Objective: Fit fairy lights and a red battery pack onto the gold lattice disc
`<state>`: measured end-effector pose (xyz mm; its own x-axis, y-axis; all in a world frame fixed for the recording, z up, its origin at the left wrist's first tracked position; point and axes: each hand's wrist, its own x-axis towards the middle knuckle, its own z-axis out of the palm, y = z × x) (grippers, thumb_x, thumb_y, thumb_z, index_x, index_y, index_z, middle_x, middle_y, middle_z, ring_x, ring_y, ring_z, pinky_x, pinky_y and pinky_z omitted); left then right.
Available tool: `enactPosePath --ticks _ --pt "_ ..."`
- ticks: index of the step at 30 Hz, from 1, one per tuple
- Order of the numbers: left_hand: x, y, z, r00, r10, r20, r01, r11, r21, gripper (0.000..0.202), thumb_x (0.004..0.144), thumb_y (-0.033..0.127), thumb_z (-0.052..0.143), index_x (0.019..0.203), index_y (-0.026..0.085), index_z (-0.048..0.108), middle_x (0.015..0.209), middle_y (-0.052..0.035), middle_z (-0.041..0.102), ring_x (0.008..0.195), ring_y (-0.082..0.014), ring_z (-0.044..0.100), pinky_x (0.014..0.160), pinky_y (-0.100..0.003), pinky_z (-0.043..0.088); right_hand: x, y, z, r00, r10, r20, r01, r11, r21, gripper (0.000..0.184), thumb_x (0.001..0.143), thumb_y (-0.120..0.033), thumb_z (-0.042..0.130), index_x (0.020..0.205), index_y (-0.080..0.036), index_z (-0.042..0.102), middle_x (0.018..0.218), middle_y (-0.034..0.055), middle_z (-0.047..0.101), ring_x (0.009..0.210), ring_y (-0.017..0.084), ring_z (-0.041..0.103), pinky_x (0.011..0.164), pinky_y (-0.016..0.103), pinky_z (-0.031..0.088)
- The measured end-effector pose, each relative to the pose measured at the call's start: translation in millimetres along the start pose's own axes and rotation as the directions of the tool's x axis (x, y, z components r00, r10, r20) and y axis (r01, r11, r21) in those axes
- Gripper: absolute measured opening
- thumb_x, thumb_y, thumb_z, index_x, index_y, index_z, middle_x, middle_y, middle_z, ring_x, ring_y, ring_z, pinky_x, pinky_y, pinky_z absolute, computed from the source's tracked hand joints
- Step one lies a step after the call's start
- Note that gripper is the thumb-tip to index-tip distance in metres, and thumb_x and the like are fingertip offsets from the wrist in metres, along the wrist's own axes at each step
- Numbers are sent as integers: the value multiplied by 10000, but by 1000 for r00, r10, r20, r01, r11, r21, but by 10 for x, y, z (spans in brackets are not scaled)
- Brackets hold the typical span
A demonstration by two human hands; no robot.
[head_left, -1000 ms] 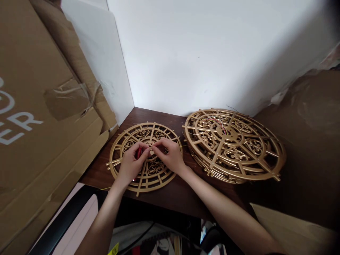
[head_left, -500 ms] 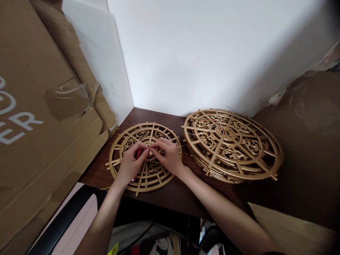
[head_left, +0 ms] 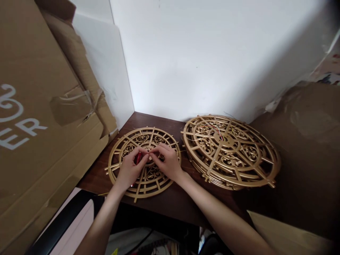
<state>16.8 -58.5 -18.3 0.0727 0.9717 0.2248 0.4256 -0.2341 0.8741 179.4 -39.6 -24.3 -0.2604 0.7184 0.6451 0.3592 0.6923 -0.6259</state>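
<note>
Over the middle of a gold openwork disc [head_left: 145, 194] with scrollwork, my two hands meet fingertip to fingertip. My left hand [head_left: 132, 165] is closed, its thumb and forefinger pinched. A slim red-handled tool [head_left: 139, 158] is tucked in its palm; its kind is mostly hidden by the fingers. My right hand [head_left: 166, 161] also pinches with thumb and forefinger against the left fingertips. Whatever lies between the right fingertips is too small to make out. Thin wires show around the disc's centre, and a yellow one [head_left: 102, 194] sticks out near my left wrist.
To the right stands a stack of similar gold discs [head_left: 231, 159], with coloured wires [head_left: 219, 132] at the top one's centre. A large cardboard box [head_left: 32, 71] leans in from the left. White panels [head_left: 186, 71] rise behind the dark wooden table [head_left: 170, 209]. More cardboard [head_left: 310, 134] is at right.
The camera view has shifted slightly, so the scene sits a little lower. Both hands keep their pinch over the disc, with hardly any visible movement.
</note>
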Motion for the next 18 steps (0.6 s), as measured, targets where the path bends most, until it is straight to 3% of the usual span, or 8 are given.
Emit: enactPosePath --ticks 18 --pt "10 -46 -11 1000 -16 20 16 1000 -4 211 847 414 580 860 205 605 550 56 509 547 -125 478 516 -234 348 17 19 7 998 63 20 -63 998 2 86 887 -204 577 861 -184 657 793 17 624 774 145 600 717 250 455"
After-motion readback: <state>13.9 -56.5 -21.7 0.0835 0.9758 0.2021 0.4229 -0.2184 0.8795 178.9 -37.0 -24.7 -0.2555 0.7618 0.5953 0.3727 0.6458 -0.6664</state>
